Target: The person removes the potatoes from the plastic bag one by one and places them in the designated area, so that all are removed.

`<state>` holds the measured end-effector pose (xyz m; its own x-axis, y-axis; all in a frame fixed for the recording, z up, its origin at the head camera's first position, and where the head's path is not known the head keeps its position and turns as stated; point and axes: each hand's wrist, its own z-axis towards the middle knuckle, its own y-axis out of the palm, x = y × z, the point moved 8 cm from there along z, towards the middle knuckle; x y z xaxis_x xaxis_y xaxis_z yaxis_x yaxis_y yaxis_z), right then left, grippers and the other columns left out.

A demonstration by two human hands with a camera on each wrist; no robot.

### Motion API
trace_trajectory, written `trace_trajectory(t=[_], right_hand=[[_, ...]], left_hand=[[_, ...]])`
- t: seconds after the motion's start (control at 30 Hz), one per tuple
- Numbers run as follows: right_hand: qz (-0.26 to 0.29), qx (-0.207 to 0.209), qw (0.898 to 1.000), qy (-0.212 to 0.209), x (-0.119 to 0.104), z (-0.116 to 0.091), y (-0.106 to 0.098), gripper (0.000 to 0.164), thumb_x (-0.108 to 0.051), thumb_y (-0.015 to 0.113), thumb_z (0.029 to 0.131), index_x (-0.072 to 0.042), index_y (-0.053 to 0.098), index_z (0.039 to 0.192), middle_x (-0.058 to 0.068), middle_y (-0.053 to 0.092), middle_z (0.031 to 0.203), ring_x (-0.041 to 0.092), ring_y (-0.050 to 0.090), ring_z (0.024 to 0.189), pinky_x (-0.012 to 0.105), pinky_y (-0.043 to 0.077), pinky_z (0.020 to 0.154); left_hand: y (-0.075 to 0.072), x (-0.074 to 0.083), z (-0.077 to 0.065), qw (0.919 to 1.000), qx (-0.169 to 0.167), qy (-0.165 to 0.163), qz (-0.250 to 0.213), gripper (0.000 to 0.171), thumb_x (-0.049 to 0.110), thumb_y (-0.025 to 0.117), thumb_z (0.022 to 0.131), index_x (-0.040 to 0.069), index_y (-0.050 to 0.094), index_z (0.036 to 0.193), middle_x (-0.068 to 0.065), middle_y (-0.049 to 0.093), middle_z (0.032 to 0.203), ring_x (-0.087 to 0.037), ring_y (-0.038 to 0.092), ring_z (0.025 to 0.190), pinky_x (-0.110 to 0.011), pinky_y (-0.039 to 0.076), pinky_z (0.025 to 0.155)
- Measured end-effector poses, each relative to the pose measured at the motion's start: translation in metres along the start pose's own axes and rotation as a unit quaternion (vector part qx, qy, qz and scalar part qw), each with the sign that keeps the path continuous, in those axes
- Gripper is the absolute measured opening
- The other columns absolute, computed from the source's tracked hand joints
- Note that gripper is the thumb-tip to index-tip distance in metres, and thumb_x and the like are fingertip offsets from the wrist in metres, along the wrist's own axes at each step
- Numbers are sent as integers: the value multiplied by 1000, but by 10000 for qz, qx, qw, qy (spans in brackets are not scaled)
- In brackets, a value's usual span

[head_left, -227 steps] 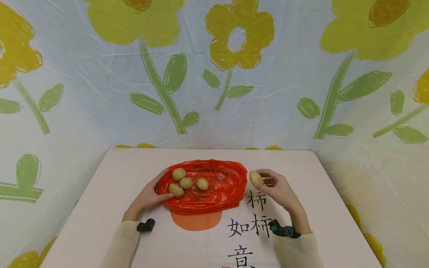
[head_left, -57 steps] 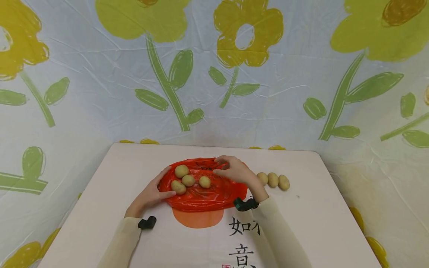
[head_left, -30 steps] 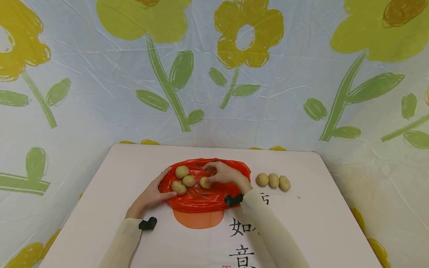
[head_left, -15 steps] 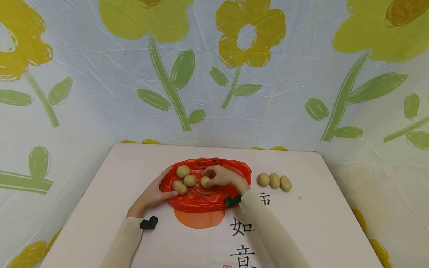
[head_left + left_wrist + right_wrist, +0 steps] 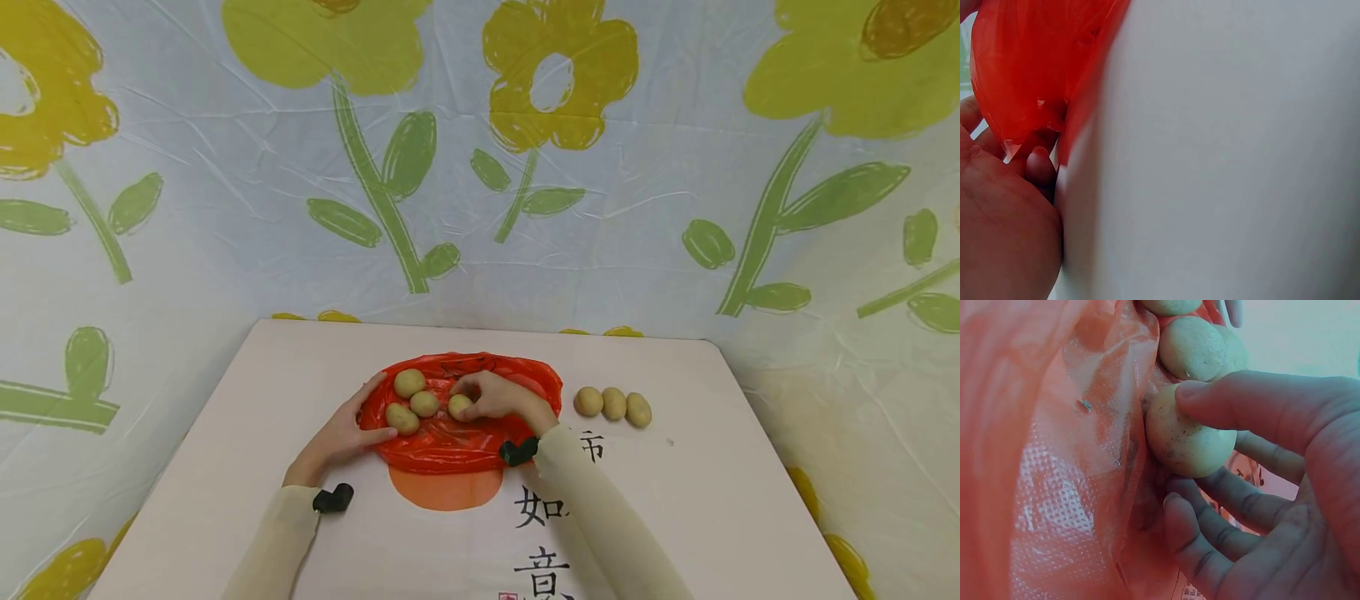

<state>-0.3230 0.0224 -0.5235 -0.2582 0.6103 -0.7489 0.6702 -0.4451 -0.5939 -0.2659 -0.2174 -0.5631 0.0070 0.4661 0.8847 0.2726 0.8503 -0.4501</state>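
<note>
A red plastic bag point(image 5: 450, 454) lies spread on the table with potatoes on it. My left hand point(image 5: 341, 433) holds the bag's left end, thumb over the near edge; in the left wrist view its fingers point(image 5: 1040, 165) curl at the red film. Over the middle of the bag, my right hand point(image 5: 495, 395) pinches a potato point(image 5: 459, 407) between thumb and fingers. The right wrist view shows the thumb across this speckled potato point(image 5: 1188, 440) and the fingers beneath it. Three more potatoes point(image 5: 423, 404) cluster on the bag's left part, close to my left thumb.
Three potatoes point(image 5: 614, 403) stand in a row on the white tabletop point(image 5: 697, 500), right of the bag. An orange shape point(image 5: 446, 490) and black characters point(image 5: 540, 575) are printed on the table surface. A flower-patterned cloth point(image 5: 600, 275) surrounds the table's back and sides.
Earlier my right hand held a potato right of the bag; that one is let go, and three now lie there. The right hand has moved left and grasped another potato. My left hand stays.
</note>
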Motion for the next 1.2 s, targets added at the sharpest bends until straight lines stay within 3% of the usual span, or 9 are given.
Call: trace_trajectory(t=[0.53,1.2], right_hand=[[-10,120,9999,12,-4,0,0,32,-18,77,93,-16,71,125,-1,68,120,18,58,107,39,53,102],[-193,380,9991,-73,-8,-7,-7,37,-15,79,91,-18,69,127,-1,66,122,19,58,107,39,54,101]], left_hand=[[0,-1,1,10000,-5,27,31,105,44,84,81,33,22,165,-11,22,171,-43,19,156,-69,31,118],[1,0,0,10000,-2,-41,69,105,45,84,81,34,21,165,-10,21,172,-42,18,157,-69,29,119]])
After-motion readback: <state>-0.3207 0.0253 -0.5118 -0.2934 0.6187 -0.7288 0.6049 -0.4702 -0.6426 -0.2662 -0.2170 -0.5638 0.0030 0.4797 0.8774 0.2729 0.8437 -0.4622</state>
